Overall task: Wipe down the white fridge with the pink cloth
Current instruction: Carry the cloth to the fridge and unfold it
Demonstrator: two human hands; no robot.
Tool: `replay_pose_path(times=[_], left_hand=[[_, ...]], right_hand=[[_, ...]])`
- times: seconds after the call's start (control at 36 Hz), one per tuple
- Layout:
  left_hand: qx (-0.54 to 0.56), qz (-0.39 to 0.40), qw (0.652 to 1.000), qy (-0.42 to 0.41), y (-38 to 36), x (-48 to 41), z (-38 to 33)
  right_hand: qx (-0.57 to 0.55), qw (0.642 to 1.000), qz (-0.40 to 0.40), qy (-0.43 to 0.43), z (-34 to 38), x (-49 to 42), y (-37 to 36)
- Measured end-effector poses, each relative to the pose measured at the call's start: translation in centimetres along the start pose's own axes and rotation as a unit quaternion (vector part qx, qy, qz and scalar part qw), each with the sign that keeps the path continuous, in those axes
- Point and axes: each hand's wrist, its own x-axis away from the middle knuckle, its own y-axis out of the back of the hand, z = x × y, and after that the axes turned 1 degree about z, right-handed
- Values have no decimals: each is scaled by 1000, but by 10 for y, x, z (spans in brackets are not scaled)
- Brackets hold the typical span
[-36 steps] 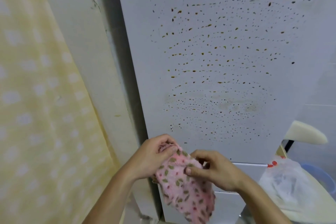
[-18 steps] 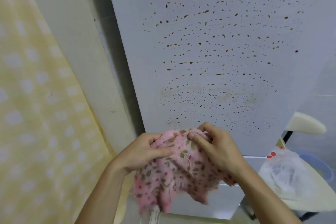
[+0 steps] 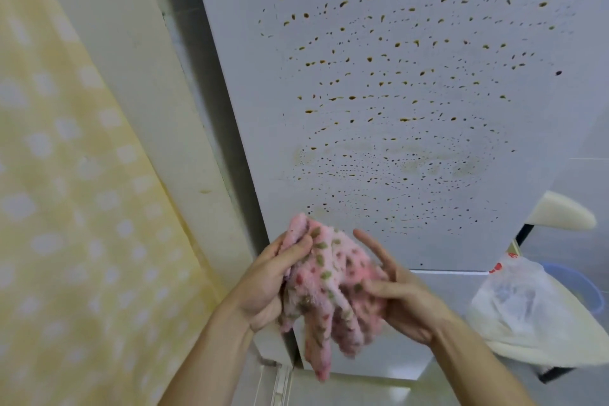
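So: white fridge [image 3: 395, 201] door fills everything above and beyond the grip, peppered with brown specks [image 3: 369, 59], looks not yet wiped. Pink cloth [image 3: 329, 293] is bunched between both hands, just short of the door, tail dangling below. Left hand [image 3: 268, 287] grip curled round the top wad; right hand [image 3: 403, 303] thumb pinching the side, fingers mostly straight. Risk: a loose bunch gives a small contact patch, so it may smear the specks or slip out mid-stroke

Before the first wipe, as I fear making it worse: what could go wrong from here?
The pink cloth is bunched between left hand and right hand, a tail hanging; wiped so, it may smear the brown spots across the white fridge. The right hand's grip looks loose, forefinger lifted, so the cloth could slip.
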Motion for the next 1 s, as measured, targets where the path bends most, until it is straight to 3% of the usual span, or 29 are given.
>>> replay_pose_path(times=[0.17,0.25,0.47,0.61,0.72,0.86,0.92,1.0], left_hand=[[15,19,999,-23,-1,-5,-8],[-5,35,999,-17,8,-5,-9],[-121,52,989,66,47,4,0],[-237,33,961,140,66,10,-3],[-253,-27,959,128,67,7,-5],[-227,-185,954,71,74,-3,-7],[-237,-200,950,44,74,-5,-7],[-269,-199,942,-6,71,-3,-9]], right_hand=[[93,989,-28,-115,-32,0,-5],[137,982,-16,-126,-36,3,-8],[15,988,-151,32,-15,-3,-2],[50,971,-197,125,12,1,1],[158,929,-297,157,28,4,-7],[237,909,-324,109,40,10,-17],[321,883,-332,83,40,13,-13],[353,859,-359,91,38,15,-2]])
